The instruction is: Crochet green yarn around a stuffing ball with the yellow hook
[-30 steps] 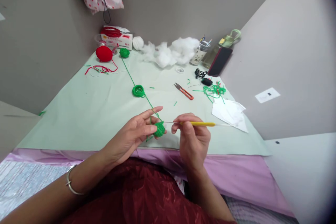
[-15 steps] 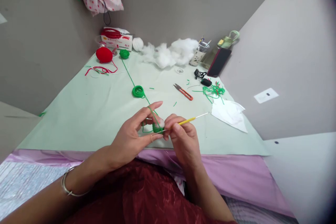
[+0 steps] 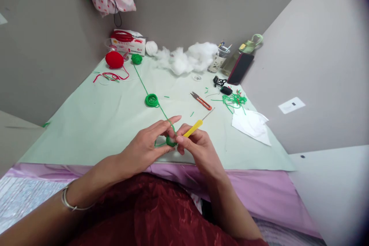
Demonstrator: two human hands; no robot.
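Note:
My left hand (image 3: 145, 144) pinches a small green crochet piece (image 3: 170, 141) with white stuffing showing in its opening. Green yarn (image 3: 163, 112) runs over the left fingers, back to a wound green coil (image 3: 151, 100) on the table. In my right hand (image 3: 196, 144) is a crochet hook (image 3: 193, 128) with a yellow handle, its rear metal end pointing up and away to the right. The hook's working tip is at the green piece, mostly hidden by the fingers. Both hands are close together above the table's front part.
Orange-handled thread snips (image 3: 201, 101) lie beyond my hands. White fluffy stuffing (image 3: 187, 58), a red yarn ball (image 3: 114, 60) and a green yarn ball (image 3: 136, 59) sit at the back. Green yarn scraps (image 3: 235, 100), a white paper (image 3: 251, 126) and a phone (image 3: 241, 68) are on the right.
The hook has turned steeper, its rear end swinging up and to the left, and its tip has drawn in toward the green piece. My right hand has rotated with it.

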